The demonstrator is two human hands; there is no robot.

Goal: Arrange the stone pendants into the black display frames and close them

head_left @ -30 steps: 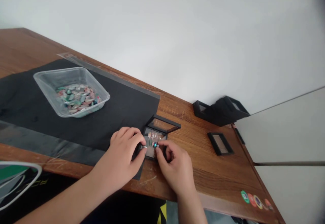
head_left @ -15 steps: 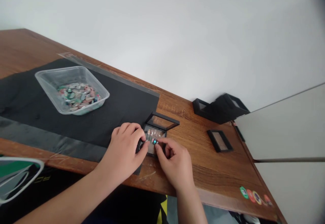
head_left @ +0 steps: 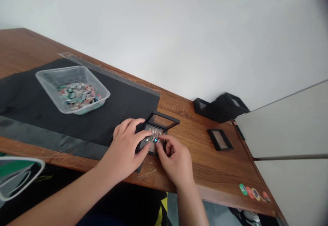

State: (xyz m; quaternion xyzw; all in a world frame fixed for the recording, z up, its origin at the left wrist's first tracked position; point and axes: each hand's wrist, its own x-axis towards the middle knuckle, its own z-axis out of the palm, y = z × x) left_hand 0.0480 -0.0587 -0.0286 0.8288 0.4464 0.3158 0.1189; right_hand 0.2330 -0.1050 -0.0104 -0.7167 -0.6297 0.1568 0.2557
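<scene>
A small black case [head_left: 153,152] lies at the table's front part with its windowed lid [head_left: 164,120] raised. Rows of small glossy pieces that look like press-on nails [head_left: 156,130] lie inside it. Between the thumb and index finger of my right hand [head_left: 178,161] is a shiny dark nail with a teal glint [head_left: 155,140]. My left hand [head_left: 126,150] reaches over the case's left side, fingers spread, the thumb and index tips apart near the nails. Part of the case is hidden under both hands.
A clear plastic tub [head_left: 73,89] of many loose nails stands on a black mat [head_left: 123,106] to the left. Several black cases [head_left: 221,107] are stacked by the wall. Another flat windowed case [head_left: 220,139] lies at right. Round stickers [head_left: 249,192] mark the front right edge.
My left hand's fingers have spread, and its index finger has lifted away from the thumb. My right hand keeps its pinch on the teal nail over the case.
</scene>
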